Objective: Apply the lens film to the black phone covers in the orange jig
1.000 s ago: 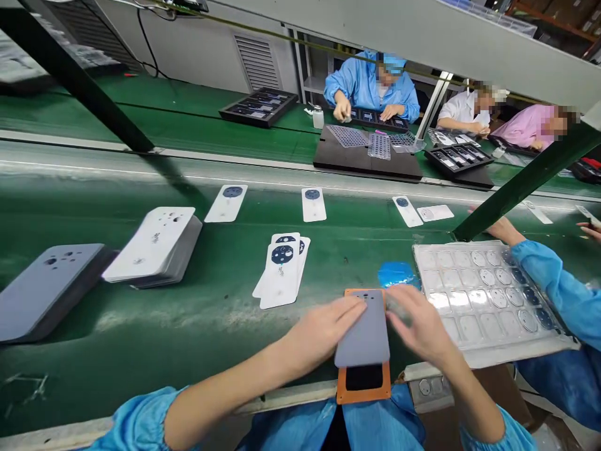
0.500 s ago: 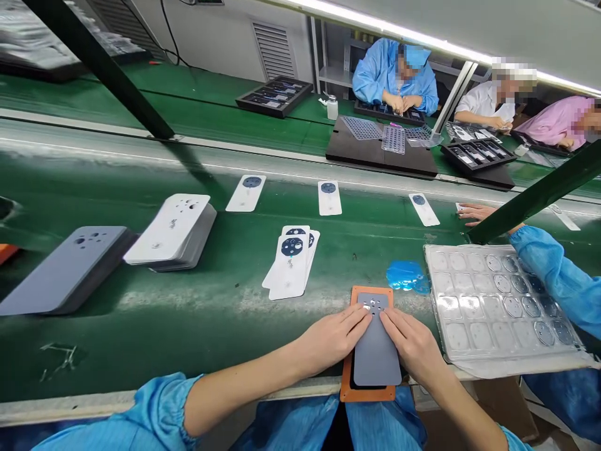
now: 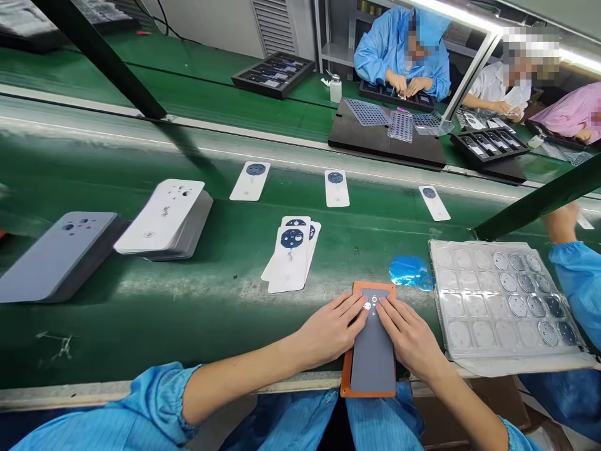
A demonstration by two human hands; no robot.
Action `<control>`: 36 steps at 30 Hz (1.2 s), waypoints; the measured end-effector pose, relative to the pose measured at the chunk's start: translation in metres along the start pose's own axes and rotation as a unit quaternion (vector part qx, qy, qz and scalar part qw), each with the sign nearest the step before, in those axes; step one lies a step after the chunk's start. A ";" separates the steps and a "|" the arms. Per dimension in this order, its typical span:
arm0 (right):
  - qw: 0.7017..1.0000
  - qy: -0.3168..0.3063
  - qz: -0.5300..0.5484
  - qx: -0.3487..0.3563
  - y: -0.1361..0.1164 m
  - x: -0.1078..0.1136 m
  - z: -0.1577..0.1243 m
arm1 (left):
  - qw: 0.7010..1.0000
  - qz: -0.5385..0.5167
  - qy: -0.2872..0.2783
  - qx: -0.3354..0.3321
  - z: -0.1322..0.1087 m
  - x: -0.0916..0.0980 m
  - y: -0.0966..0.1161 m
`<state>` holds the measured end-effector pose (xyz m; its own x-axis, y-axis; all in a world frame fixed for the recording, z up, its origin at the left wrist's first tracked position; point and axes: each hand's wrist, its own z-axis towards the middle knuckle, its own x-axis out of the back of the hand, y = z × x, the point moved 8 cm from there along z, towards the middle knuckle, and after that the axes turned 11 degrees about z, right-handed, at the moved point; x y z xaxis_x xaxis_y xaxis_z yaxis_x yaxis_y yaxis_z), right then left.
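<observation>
At the left of the green tabletop (image 3: 164,338) I see a pile of grey panels (image 3: 56,257), and just beside it a stack of white cards (image 3: 162,213). Next, three white cards overlap in a small heap (image 3: 288,269). Near me in the middle, one grey panel (image 3: 374,360) lies upon an orange frame (image 3: 346,376), at the near edge. The left grip (image 3: 333,329), fingers together and straight, touches the panel's far end from the left; the right grip (image 3: 410,335) does the same from the right. Whether either thumb closes on it, I cannot tell. Farther right there are blue film (image 3: 410,272), a clear tray (image 3: 469,307) of round pieces, and another person's blue sleeve (image 3: 575,269).
</observation>
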<state>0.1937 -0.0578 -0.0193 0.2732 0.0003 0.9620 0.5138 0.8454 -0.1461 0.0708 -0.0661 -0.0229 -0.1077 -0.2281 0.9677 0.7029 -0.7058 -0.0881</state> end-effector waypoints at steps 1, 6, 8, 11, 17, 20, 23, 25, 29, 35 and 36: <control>1.000 -0.020 -0.001 -0.004 0.000 -0.003 0.000 | 1.000 -0.004 -0.014 -0.004 -0.001 -0.002 0.001; 0.997 -0.073 0.011 0.001 -0.003 -0.009 -0.003 | 0.999 -0.009 -0.044 -0.017 -0.005 -0.006 0.005; 0.997 -0.077 0.012 0.007 -0.004 -0.009 -0.005 | 0.999 0.003 -0.032 -0.018 -0.007 -0.006 0.006; 0.998 -0.067 0.006 0.008 -0.007 -0.006 -0.011 | 1.000 0.014 0.006 -0.006 -0.010 -0.004 0.007; 0.996 -0.083 0.023 -0.010 -0.011 -0.006 -0.016 | 1.000 -0.005 -0.013 -0.002 -0.006 -0.001 0.011; 0.996 -0.076 0.031 -0.018 -0.011 -0.007 -0.014 | 0.998 -0.033 -0.051 -0.006 -0.004 0.001 0.008; 0.998 -0.047 0.048 -0.002 -0.009 -0.003 -0.015 | 0.994 -0.091 -0.067 0.009 -0.008 0.005 0.000; 0.996 -0.002 0.090 0.006 -0.005 0.009 -0.017 | 0.987 -0.148 -0.058 0.033 -0.009 0.009 -0.011; 0.934 0.148 0.315 -0.080 0.026 0.044 -0.022 | 0.947 -0.283 0.040 0.147 0.006 0.027 -0.044; 0.660 0.341 0.630 -0.226 0.074 0.038 -0.035 | 0.839 -0.467 0.171 0.220 0.046 0.069 -0.061; 0.650 0.355 0.632 -0.228 0.078 0.034 -0.037 | 0.833 -0.470 0.188 0.225 0.049 0.076 -0.061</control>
<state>0.2734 -0.0113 -0.0068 0.9349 0.1574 -0.3182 -0.3426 0.1647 -0.9250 0.0546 -0.0073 0.0675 -0.9119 0.0295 0.4093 0.3670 -0.3873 0.8457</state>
